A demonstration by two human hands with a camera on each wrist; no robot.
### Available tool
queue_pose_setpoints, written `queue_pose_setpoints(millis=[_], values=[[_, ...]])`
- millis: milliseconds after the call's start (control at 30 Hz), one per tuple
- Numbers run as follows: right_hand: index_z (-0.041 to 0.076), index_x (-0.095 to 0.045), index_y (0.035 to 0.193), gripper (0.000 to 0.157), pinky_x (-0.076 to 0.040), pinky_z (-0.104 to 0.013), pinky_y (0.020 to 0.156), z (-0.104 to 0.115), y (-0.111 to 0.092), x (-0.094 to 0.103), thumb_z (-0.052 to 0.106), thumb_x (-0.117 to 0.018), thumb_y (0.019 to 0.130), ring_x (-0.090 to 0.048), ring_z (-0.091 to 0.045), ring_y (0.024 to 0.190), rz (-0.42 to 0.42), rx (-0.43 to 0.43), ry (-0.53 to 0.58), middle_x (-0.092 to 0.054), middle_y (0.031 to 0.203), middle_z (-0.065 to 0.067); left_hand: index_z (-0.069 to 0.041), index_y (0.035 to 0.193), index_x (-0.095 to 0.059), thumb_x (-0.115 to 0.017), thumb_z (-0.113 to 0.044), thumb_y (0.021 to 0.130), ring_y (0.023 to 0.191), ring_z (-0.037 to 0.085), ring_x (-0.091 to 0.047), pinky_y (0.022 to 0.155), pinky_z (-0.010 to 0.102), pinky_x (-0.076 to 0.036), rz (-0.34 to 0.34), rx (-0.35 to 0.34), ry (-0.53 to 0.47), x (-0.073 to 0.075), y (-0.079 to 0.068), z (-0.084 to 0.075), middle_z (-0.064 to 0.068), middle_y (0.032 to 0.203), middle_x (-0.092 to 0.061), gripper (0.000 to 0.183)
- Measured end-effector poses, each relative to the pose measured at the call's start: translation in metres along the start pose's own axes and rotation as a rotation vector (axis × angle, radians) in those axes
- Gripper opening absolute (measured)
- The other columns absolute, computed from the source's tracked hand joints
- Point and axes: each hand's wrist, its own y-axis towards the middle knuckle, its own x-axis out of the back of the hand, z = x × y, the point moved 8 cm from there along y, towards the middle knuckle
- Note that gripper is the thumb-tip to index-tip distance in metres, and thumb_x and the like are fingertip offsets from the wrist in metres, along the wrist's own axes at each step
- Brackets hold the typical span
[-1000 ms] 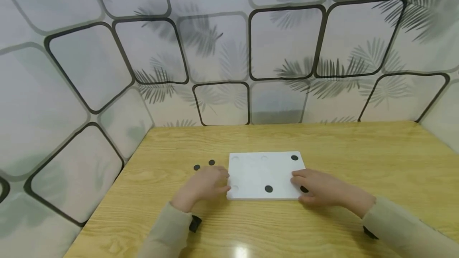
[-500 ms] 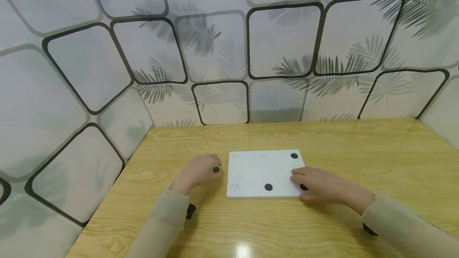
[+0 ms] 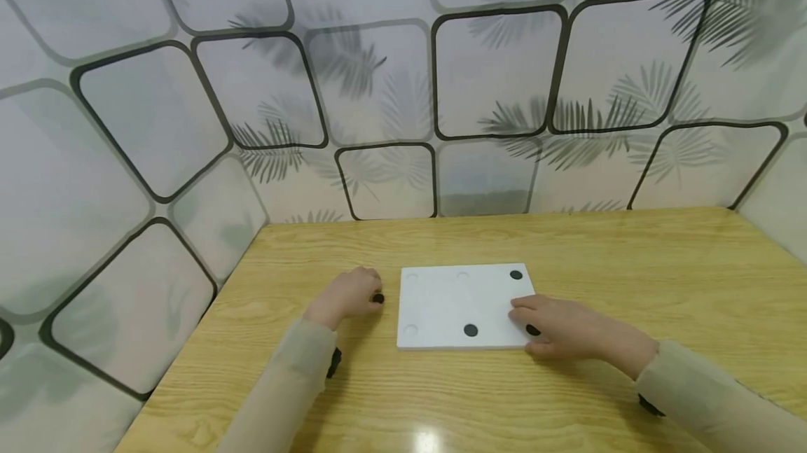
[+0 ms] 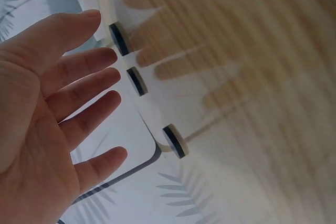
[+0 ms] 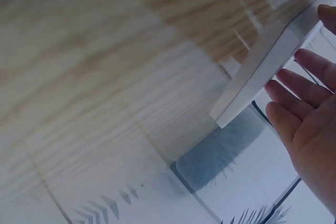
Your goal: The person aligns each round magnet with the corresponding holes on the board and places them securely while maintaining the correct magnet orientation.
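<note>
A flat white board (image 3: 454, 299) lies on the table with shallow round recesses. Black discs sit in it at the far right (image 3: 515, 275), the near middle (image 3: 471, 330) and the near right, that last disc (image 3: 532, 331) partly covered. My right hand (image 3: 564, 327) rests on the board's right edge, its fingers fairly straight in the right wrist view. To the board's left, my left hand (image 3: 347, 297) has thumb and fingers around a black disc (image 4: 119, 39), with a small gap showing in the left wrist view. Two more black discs (image 4: 137, 81) stand beyond the fingertips there.
The glossy wooden table (image 3: 403, 390) carries the board and reflects the hands. Behind it and to the left stand walls (image 3: 492, 75) patterned with rounded frames and leaves. Bare recesses (image 3: 412, 276) show along the board's left side and far middle.
My left hand has drawn back leftward from the board's left edge to the loose discs, its fingers moving in around one. My right hand has stayed on the board.
</note>
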Motion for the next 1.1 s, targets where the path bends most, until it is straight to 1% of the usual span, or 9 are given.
queue_pose_setpoints(millis=[100,233,433,600,700,867,1000,1100], values=[[0.001,-0.051,0.12,0.048,-0.038,-0.045,0.091,0.001,0.0,0.0,0.025,-0.063,0.08,-0.043,-0.032,0.115,-0.01,0.012,-0.002,-0.044,0.128,-0.016,-0.008,0.085,-0.064,-0.065,-0.023,0.081,0.102,0.027,-0.05,0.082,0.039,-0.044,0.006,0.015,-0.006,-0.002,0.0,0.003,0.009,0.11,-0.055,0.016],[0.001,-0.052,0.12,0.048,-0.038,-0.045,0.09,0.002,-0.001,0.0,0.025,-0.063,0.08,-0.043,-0.032,0.115,-0.026,0.029,-0.004,-0.044,0.128,-0.016,-0.008,0.084,-0.065,-0.066,-0.022,0.08,0.101,0.027,-0.051,0.082,0.039,-0.045,0.001,0.02,0.002,-0.003,0.002,0.004,0.009,0.108,-0.056,0.015],[0.002,-0.052,0.119,0.047,-0.04,-0.046,0.089,0.002,-0.001,0.0,0.026,-0.063,0.08,-0.044,-0.033,0.113,-0.031,0.045,-0.009,-0.045,0.127,-0.016,-0.01,0.08,-0.061,-0.066,-0.019,0.08,0.104,0.026,-0.05,0.083,0.039,-0.044,0.012,0.02,-0.002,-0.004,0.006,0.004,0.009,0.111,-0.055,0.011],[0.002,-0.052,0.119,0.047,-0.04,-0.046,0.088,0.001,-0.002,-0.001,0.026,-0.063,0.08,-0.044,-0.033,0.113,-0.043,0.057,-0.011,-0.045,0.126,-0.017,-0.01,0.08,-0.06,-0.065,-0.02,0.081,0.105,0.025,-0.048,0.081,0.039,-0.043,0.025,0.039,-0.017,-0.005,0.009,0.005,0.008,0.113,-0.053,0.011],[0.002,-0.052,0.119,0.047,-0.04,-0.045,0.088,0.0,-0.002,-0.001,0.025,-0.063,0.08,-0.044,-0.033,0.113,-0.05,0.056,-0.02,-0.045,0.127,-0.016,-0.011,0.074,-0.057,-0.065,-0.019,0.081,0.107,0.026,-0.046,0.081,0.039,-0.043,0.025,0.049,-0.033,-0.005,0.01,0.006,0.008,0.114,-0.053,0.013],[0.003,-0.052,0.12,0.047,-0.04,-0.045,0.089,-0.002,-0.001,-0.004,0.026,-0.062,0.08,-0.044,-0.031,0.114,-0.041,0.043,-0.032,-0.044,0.128,-0.015,-0.011,0.064,-0.05,-0.064,-0.018,0.082,0.111,0.028,-0.044,0.08,0.041,-0.042,0.039,0.062,-0.043,-0.006,0.011,0.007,0.009,0.116,-0.051,0.024],[0.003,-0.052,0.12,0.047,-0.039,-0.045,0.09,-0.002,-0.001,-0.004,0.026,-0.063,0.08,-0.044,-0.031,0.114,-0.03,0.031,-0.03,-0.044,0.128,-0.015,-0.011,0.065,-0.048,-0.061,-0.018,0.084,0.116,0.03,-0.039,0.084,0.045,-0.039,0.065,0.07,-0.036,-0.008,0.012,0.008,0.01,0.121,-0.049,0.024],[0.003,-0.052,0.121,0.047,-0.039,-0.045,0.09,-0.001,-0.001,-0.003,0.027,-0.062,0.081,-0.043,-0.031,0.114,-0.027,0.027,-0.027,-0.044,0.128,-0.015,-0.011,0.066,-0.049,-0.06,-0.018,0.084,0.119,0.032,-0.036,0.089,0.048,-0.037,0.073,0.071,-0.034,-0.009,0.013,0.008,0.01,0.122,-0.048,0.022]])
